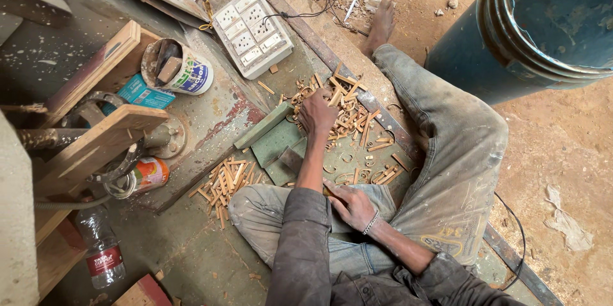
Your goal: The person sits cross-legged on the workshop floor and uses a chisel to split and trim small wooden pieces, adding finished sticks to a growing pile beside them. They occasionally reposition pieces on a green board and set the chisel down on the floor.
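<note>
I sit cross-legged on a dusty floor. My left hand [317,112] reaches forward, fingers curled down into a pile of small wooden pieces [352,118] and closed on some of them. Just left of it lies a green painted block [273,139]. My right hand [351,204], with a bracelet at the wrist, rests on my left knee [268,207] with fingers stretched out and nothing held. A second heap of short wooden sticks [223,181] lies left of that knee. Curled wood shavings [357,172] are scattered between my legs.
A white multi-socket board [252,31] with a black cable lies ahead. A tin can [177,67] holds tools, beside wooden planks [96,143] and a small orange can [150,173]. A plastic bottle [102,252] lies bottom left. A large blue barrel [543,25] stands right.
</note>
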`<state>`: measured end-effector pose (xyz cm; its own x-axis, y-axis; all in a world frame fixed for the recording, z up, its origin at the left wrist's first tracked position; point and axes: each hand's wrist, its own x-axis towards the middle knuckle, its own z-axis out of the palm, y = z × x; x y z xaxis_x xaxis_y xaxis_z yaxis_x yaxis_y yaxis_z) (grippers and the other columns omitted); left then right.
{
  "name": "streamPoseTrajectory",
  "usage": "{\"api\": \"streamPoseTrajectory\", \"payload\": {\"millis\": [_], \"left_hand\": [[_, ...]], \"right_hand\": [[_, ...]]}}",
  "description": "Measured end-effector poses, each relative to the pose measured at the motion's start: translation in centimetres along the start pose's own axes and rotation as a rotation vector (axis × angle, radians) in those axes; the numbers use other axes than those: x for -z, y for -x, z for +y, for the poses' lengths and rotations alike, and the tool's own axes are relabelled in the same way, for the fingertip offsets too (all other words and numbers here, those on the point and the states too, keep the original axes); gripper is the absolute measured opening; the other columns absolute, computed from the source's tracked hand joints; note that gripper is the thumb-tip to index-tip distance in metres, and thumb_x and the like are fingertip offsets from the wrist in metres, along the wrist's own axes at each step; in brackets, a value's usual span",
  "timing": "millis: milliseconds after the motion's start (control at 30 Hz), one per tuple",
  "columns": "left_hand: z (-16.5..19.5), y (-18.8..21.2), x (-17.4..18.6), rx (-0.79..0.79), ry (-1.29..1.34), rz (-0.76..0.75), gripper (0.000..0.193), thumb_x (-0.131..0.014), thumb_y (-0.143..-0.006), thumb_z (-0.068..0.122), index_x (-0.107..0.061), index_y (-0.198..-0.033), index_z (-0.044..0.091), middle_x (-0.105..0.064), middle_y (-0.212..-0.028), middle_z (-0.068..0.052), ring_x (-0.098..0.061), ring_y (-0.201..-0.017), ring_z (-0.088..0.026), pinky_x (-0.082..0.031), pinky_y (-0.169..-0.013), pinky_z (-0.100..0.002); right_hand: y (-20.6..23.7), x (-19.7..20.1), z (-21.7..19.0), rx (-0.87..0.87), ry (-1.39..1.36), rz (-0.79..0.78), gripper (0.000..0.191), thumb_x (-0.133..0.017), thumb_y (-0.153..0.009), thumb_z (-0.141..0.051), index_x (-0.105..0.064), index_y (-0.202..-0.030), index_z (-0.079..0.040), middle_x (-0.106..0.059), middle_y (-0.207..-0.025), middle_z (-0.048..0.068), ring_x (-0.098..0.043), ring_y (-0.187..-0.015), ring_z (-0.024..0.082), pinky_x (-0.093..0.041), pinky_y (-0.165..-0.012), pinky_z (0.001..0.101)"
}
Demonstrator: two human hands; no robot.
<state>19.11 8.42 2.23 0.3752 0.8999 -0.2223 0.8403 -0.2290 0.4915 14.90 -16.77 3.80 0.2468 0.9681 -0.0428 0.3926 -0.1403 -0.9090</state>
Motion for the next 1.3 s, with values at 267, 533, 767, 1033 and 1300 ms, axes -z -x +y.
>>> {"api": "streamPoseTrajectory", "payload": {"millis": [267,533,767,1033,1300], "left_hand": [[-6.6,6.9,3.1,-0.017,0.558,0.338,0.023,-0.081,-0.074,0.010,-0.078,-0.096,0.011,-0.080,-0.090,-0.008,-0.080,-0.082,-0.019,-0.062,-0.078,-0.032],[-15.2,7.7,5.2,0.385,0.453,0.304,0.017,-0.088,-0.070,0.014,-0.081,-0.085,0.010,-0.080,-0.081,-0.008,-0.076,-0.070,-0.019,-0.058,-0.074,-0.030],[-14.7,5.6,6.2,0.392,0.434,0.254,0.016,-0.090,-0.070,0.022,-0.082,-0.080,0.012,-0.079,-0.077,-0.006,-0.074,-0.067,-0.018,-0.056,-0.071,-0.031],[-15.3,9.5,5.9,0.027,0.607,0.410,0.016,-0.069,-0.088,0.012,-0.077,-0.100,0.006,-0.079,-0.101,-0.012,-0.075,-0.086,-0.024,-0.058,-0.079,-0.036],[-14.6,15.9,4.6,-0.244,0.306,0.415,0.031,-0.067,-0.099,0.020,-0.074,-0.118,-0.003,-0.070,-0.126,-0.023,-0.067,-0.114,-0.040,-0.051,-0.102,-0.044]], "right_hand": [[0.1,-0.5,1.1,0.000,-0.042,0.033,0.048,-0.067,-0.096,-0.019,-0.059,-0.142,-0.010,-0.074,-0.107,0.023,-0.074,-0.089,0.036,-0.057,-0.080,0.0398],[0.2,0.5,1.6,-0.272,-0.050,0.096,0.052,-0.066,-0.097,-0.022,-0.056,-0.148,-0.020,-0.072,-0.078,0.014,-0.061,-0.060,0.017,-0.052,-0.062,0.0315],[-0.4,1.3,1.0,-0.282,-0.100,0.082,0.054,-0.063,-0.097,-0.020,-0.052,-0.150,-0.019,-0.069,-0.071,0.006,-0.061,-0.060,0.008,-0.053,-0.062,0.0291],[-1.5,-0.3,-1.2,-0.177,0.123,-0.025,0.051,-0.062,-0.098,-0.019,-0.053,-0.149,-0.017,-0.066,-0.074,0.019,-0.061,-0.056,0.028,-0.050,-0.061,0.0380],[-2.8,-1.6,-3.3,-0.129,0.231,-0.067,0.052,-0.061,-0.096,-0.017,-0.053,-0.147,-0.013,-0.065,-0.081,0.026,-0.064,-0.067,0.043,-0.049,-0.062,0.0460]]}}
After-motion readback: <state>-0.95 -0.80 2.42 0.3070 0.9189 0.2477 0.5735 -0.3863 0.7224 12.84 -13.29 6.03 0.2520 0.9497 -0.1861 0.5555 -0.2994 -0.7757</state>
